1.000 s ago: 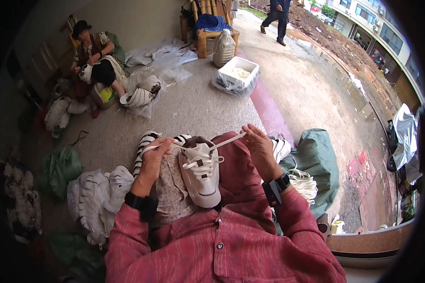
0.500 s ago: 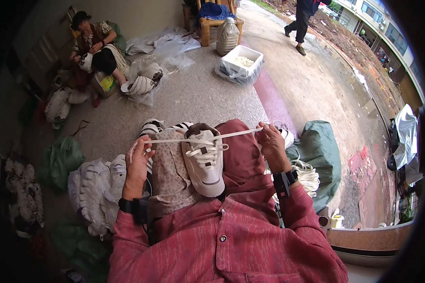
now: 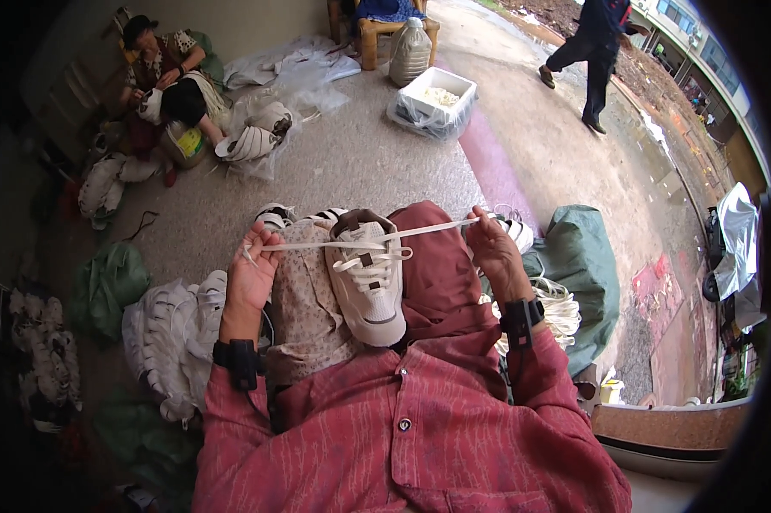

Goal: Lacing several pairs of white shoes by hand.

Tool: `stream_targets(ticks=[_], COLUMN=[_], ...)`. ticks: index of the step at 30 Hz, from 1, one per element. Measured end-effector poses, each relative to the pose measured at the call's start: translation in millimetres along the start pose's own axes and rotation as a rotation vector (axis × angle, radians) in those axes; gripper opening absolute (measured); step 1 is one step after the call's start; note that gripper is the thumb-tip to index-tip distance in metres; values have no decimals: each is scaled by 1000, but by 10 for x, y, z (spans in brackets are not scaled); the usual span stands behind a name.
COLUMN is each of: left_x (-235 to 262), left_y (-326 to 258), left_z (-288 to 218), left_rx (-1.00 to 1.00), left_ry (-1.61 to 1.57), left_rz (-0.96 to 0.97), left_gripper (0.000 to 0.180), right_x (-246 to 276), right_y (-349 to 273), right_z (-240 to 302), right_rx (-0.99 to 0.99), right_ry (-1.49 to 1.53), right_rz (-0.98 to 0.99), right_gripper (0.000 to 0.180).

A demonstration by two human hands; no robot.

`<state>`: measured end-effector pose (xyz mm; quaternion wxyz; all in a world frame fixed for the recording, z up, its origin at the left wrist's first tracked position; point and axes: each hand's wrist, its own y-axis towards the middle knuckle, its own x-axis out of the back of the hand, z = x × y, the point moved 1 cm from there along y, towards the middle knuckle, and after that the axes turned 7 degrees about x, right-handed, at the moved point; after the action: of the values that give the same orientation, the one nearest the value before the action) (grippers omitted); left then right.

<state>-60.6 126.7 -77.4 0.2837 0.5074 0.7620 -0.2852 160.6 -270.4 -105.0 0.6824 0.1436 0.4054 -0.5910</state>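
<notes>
A white sneaker [image 3: 373,295] with a dark brown lining rests between my thighs, its toe toward me. Its white shoelace [image 3: 308,246] is threaded through the eyelets, with a loop lying over the tongue. My left hand [image 3: 254,265] pinches one end of the lace out to the left of the shoe. Opposite it, my right hand [image 3: 495,248] has the other end between thumb and fingers. Both ends stretch nearly straight, the right one rising a little.
White shoes [image 3: 176,342] lie piled at my left, beside a green sack [image 3: 113,286]. On my right are a bundle of laces [image 3: 555,312] and another green sack [image 3: 584,282]. Ahead stands a white foam box [image 3: 441,98]. A seated person [image 3: 167,73] handles a shoe; someone [image 3: 595,51] walks outside.
Both my hands have risen slightly, still holding the lace ends. The loop over the tongue looks smaller. The walking person has moved closer and to the right.
</notes>
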Motion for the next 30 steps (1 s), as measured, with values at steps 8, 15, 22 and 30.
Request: stream_targets(ticks=[8,15,22,30], left_x=[50,-61,-52,69], left_y=[-115,-322,-340,-230], left_z=[-229,-416,-461,-403], left_rx=[32,-23,-211,-253], left_ry=[93,509,640,93], left_rz=[-218,-137,-398,-264], left_gripper=[34,40,30,38], right_x=[58,76,23,-64], right_y=[50,89,190,374], right_z=[-7,49,141,255], right_rx=[23,-31,50,40], right_ry=[59,159,66,95], right_rz=[15,114,-37,-73], right_gripper=[23,16,32,20])
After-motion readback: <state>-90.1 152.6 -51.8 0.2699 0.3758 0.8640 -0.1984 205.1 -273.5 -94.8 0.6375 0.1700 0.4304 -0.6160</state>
